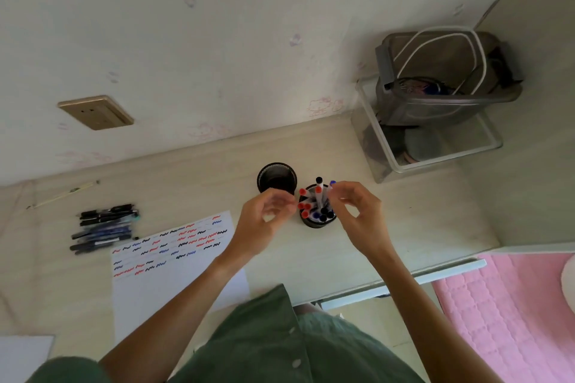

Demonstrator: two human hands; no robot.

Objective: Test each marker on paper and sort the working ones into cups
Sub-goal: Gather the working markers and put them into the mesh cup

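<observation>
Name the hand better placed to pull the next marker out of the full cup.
Probably the right hand. Its fingertips hover at the blue-capped marker sticking up from the full cup. The left hand sits between that cup and the empty mesh cup, a little farther from the caps.
</observation>
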